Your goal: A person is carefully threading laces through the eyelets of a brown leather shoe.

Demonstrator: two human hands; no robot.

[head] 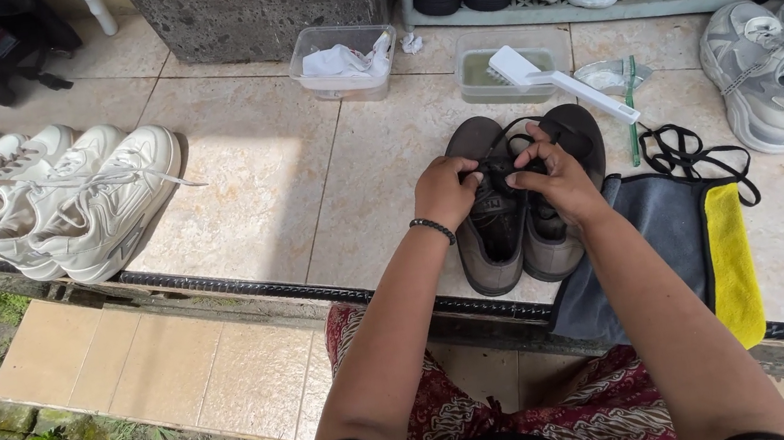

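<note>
Shoes: grey-brown pair [511,204] on tiled floor [254,167], at centre.
Left hand [444,193]: fingers pinched on black lace [502,161].
Right hand [558,178]: fingers clamped on same lace.
Brush [561,82]: one o'clock, across water tub [504,74].
Risk: a hard tug could likely knot the lace.

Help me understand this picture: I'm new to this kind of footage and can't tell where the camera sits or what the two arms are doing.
No machine here: the one picture comes from a camera worn on a person's head, looking down, so the two bare arms are their own. The left hand and right hand both grip a black lace on a pair of grey-brown shoes standing on the tiled floor.

Around them lie a grey and yellow cloth, a loose black lace, a white brush resting across a tub of water, a clear tub with white cloths, white sneakers at the left and grey sneakers at the right.
</note>
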